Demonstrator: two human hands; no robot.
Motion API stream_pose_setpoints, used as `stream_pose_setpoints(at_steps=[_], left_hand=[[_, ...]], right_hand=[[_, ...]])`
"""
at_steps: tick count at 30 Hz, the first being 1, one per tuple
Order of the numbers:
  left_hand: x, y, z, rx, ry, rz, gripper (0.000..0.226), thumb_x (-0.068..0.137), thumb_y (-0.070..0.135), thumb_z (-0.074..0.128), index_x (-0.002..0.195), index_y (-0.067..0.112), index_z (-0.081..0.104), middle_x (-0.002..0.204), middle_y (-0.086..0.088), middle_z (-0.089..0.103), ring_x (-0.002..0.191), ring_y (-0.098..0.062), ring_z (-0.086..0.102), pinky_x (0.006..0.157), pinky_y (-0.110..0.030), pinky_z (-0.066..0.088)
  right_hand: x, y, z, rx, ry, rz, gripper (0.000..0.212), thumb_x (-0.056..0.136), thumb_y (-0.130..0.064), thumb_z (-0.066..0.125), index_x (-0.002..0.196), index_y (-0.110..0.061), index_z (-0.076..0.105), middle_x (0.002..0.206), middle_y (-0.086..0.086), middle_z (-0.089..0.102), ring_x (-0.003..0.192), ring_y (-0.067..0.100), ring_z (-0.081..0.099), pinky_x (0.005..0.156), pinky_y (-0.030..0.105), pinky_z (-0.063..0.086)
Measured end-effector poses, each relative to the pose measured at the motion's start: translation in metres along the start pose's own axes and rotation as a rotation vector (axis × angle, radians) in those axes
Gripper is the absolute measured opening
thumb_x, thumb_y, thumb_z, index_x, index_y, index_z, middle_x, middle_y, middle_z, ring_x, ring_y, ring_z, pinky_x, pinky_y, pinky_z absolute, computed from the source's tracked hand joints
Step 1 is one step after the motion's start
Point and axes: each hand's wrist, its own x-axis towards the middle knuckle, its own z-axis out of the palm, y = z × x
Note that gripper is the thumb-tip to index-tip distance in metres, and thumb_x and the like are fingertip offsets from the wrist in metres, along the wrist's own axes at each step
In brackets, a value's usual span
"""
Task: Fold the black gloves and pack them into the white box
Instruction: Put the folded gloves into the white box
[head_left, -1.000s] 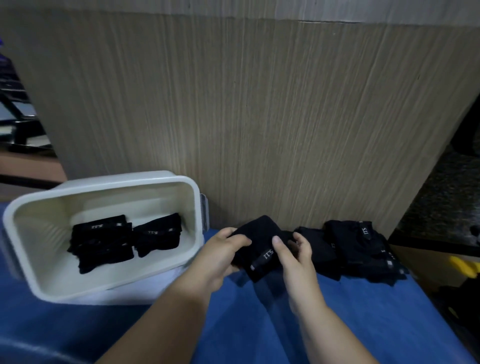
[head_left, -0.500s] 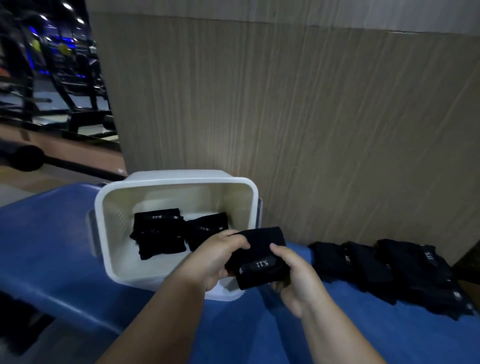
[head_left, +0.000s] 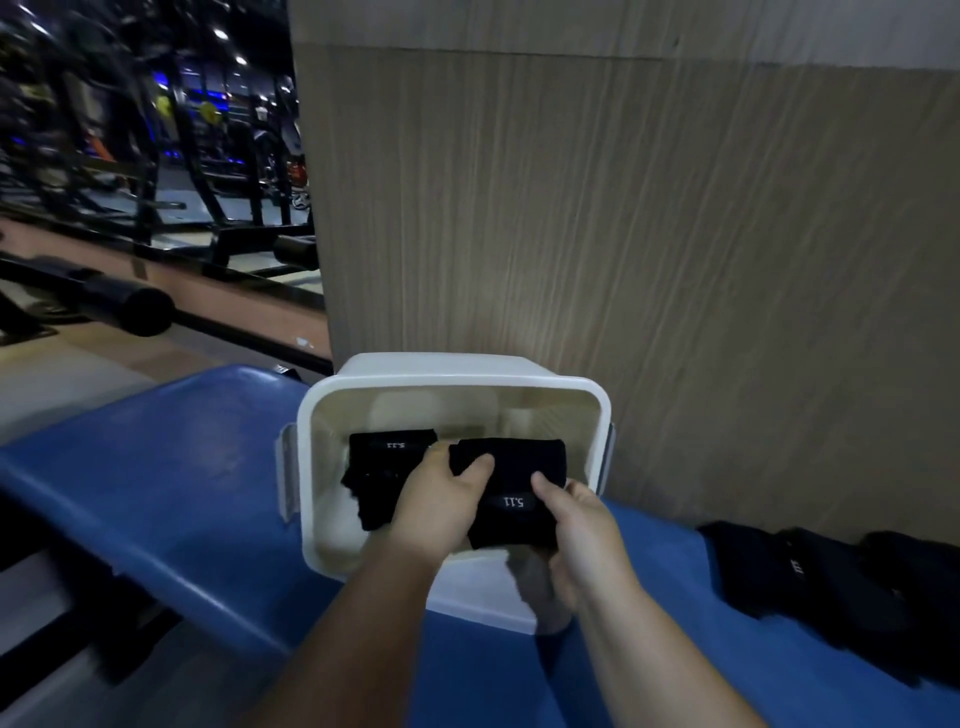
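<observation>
2 bare forearms rise from the bottom edge of the frame toward its centre. The left hand (head_left: 434, 506) and the right hand (head_left: 584, 530) together grasp 1 folded black glove (head_left: 511, 491), thumbs pressed on its top face, the left at its left edge and the right at its lower right corner. A small pale label faces up between the 2 thumbs. The glove sits over the open mouth of the white box (head_left: 602, 415), toward the right half of the opening; whether it touches the floor of the box cannot be told.

Inside the box, at the left and partly behind the left hand, lies a packed stack of black gloves (head_left: 382, 467) with a faint label on top. The box rests on a blue padded surface (head_left: 171, 483) that runs from centre left down to the lower right corner.

At the lower right of the frame, well apart from the box, a loose pile of black gloves (head_left: 841, 582) lies on the same blue surface against the base of a wooden panel (head_left: 623, 208), which stands just behind the box and fills the upper right. In the upper left, dark gym equipment (head_left: 156, 156) stands on a pale floor, blurred.
</observation>
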Motion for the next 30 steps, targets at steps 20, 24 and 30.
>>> stream_pose_setpoints(at_steps=[20,24,30], left_hand=[[0.029,-0.039,-0.022,0.824,0.002,0.141,0.052,0.101,0.036,0.030,0.151,0.029,0.017,0.160,0.009,0.013,0.148,-0.016,0.001,0.118,-0.040,-0.003],[0.030,-0.040,-0.023,0.855,0.021,0.124,0.056,0.101,0.038,0.032,0.152,0.033,0.011,0.160,0.011,0.012,0.147,-0.015,0.002,0.118,-0.040,-0.001],[0.030,-0.042,-0.020,0.940,-0.008,0.120,0.056,0.100,0.037,0.032,0.149,0.046,0.006,0.160,0.007,0.009,0.147,-0.019,-0.002,0.118,-0.043,-0.003]], right_hand=[[0.063,0.006,0.037,-0.333,0.196,-0.065,0.009,0.087,-0.027,0.063,0.087,-0.018,0.062,0.089,0.009,0.070,0.083,0.029,0.068,0.082,0.049,0.057],[0.069,0.009,0.039,-0.493,0.235,-0.084,0.012,0.087,-0.027,0.062,0.080,-0.018,0.056,0.084,0.009,0.066,0.081,0.029,0.065,0.081,0.049,0.056],[0.073,0.007,0.041,-0.659,0.255,-0.052,0.016,0.087,-0.027,0.059,0.092,-0.012,0.056,0.081,0.004,0.061,0.082,0.028,0.064,0.080,0.046,0.057]])
